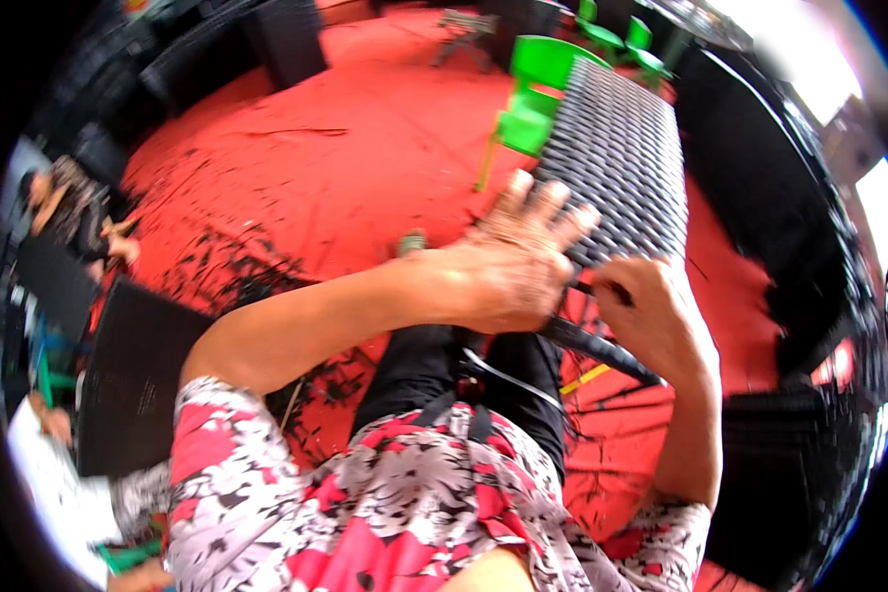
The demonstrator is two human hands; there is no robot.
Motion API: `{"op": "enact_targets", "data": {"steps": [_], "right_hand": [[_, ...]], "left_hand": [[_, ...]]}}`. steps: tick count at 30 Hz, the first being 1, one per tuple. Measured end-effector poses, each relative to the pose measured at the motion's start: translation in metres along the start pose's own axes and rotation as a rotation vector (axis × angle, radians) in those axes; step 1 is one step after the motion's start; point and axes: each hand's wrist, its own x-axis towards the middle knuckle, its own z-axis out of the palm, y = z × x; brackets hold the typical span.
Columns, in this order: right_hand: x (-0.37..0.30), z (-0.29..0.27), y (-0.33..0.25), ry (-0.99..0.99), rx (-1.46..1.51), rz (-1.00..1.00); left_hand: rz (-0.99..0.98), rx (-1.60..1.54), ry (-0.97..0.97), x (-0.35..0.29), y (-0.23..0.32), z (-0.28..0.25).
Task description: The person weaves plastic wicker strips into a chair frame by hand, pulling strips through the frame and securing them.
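Note:
A dark grey woven panel (617, 148), its strands plaited close together, stretches away in front of me, right of centre. My left hand (508, 261) lies across its near left corner with the fingers spread over the weave. At the panel's near edge my right hand (651, 306) is closed, fingertips pinched together on what looks like a black strip; its end is hidden by the fingers. Below both hands a black frame bar (602, 347) slants over my lap. Several loose black strips (622, 400) hang or lie beneath it.
Black strip scraps (232, 257) litter the red floor (365, 178) to the left. A green chair (533, 94) stands beyond the panel. Dark woven pieces (760, 197) line the right side; another dark panel (133, 375) stands at left. Two other people sit at the far left.

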Motion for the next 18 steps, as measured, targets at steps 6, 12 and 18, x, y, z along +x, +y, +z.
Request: {"op": "enact_targets", "data": {"steps": [6,12,18], "right_hand": [[0.002,0.01,-0.006,0.017,0.256,0.052],[0.0,0.014,-0.003,0.322,0.268,0.014],[0.009,0.01,-0.014,0.104,0.888,0.057]], "left_hand": [[-0.155,-0.507,0.115,0.003,-0.007,0.011],[-0.272,-0.95,0.043,0.0,-0.029,-0.004],[-0.183,-1.324,0.196,0.003,-0.025,-0.05]]}}
